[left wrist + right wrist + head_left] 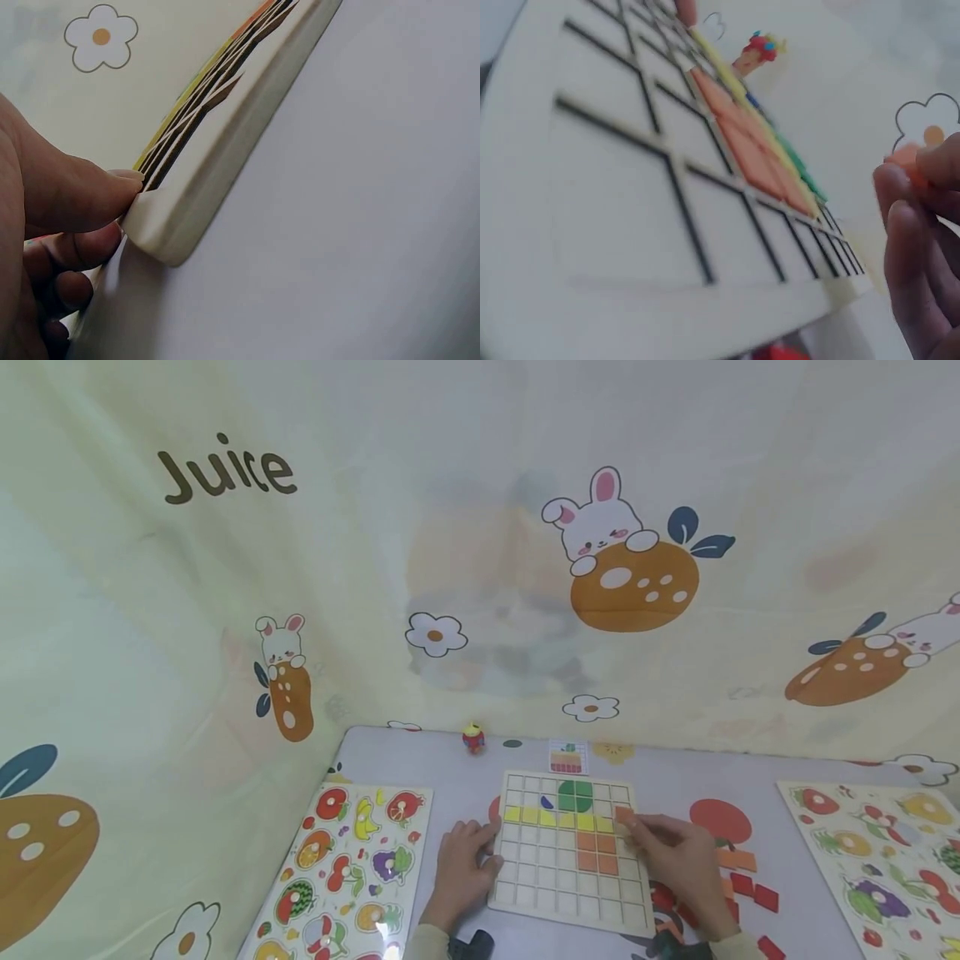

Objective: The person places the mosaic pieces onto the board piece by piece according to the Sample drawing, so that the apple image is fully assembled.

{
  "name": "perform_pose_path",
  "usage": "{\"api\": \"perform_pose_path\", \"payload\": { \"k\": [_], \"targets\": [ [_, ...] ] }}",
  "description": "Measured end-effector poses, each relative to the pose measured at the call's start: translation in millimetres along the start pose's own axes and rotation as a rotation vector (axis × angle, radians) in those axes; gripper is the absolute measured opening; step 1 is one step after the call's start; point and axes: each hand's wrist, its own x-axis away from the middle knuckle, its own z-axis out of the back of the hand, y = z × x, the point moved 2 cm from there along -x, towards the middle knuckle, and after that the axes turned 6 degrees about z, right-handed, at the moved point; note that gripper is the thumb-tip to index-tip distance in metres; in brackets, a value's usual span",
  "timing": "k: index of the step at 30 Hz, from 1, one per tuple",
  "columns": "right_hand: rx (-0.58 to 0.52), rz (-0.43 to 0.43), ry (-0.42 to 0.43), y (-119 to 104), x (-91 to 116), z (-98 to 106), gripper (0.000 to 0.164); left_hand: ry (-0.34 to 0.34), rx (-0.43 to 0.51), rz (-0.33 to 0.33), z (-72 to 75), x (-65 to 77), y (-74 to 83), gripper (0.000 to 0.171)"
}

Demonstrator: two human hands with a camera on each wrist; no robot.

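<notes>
A wooden grid board (536, 878) lies on the table between both hands. Set in its squares are a yellow row (529, 816), green pieces (575, 796) forming a rounded shape, a small blue piece (547, 802) and a block of orange tiles (597, 852). My left hand (462, 867) holds the board by its left edge, thumb against the rim in the left wrist view. With thumb and fingertips, my right hand (681, 862) pinches a loose orange tile (904, 159) over the board's right side, beside the end of the yellow row.
Loose red tiles (766, 897) and orange tiles (737, 860) lie to the right of the board, partly behind my right forearm. Fruit sticker sheets (352, 860) flank it on the left and right (885, 860). Behind stand a small pattern card (568, 758) and a toy figure (473, 738).
</notes>
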Motion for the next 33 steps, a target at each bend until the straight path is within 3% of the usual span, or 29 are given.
{"api": "perform_pose_path", "payload": {
  "k": [4,10,14,26,33],
  "targets": [
    [-0.042,-0.102,0.043,0,-1,2,0.059,0.003,0.006,0.0,-0.5,0.5,-0.9,0.056],
    [-0.101,-0.049,0.081,-2,-3,5,0.052,0.006,0.002,0.012,-2.8,1.2,-4.0,0.056],
    [-0.097,-0.029,0.038,-5,-3,3,0.054,0.011,0.003,0.006,-2.5,1.7,-3.4,0.055],
    [-0.221,0.056,-0.143,-14,0,-14,0.059,0.001,0.018,0.001,-0.5,2.6,0.1,0.055],
    [-0.08,0.138,-0.224,-25,6,-28,0.05,-0.005,0.007,0.007,0.2,2.4,0.6,0.055]
  ]
}}
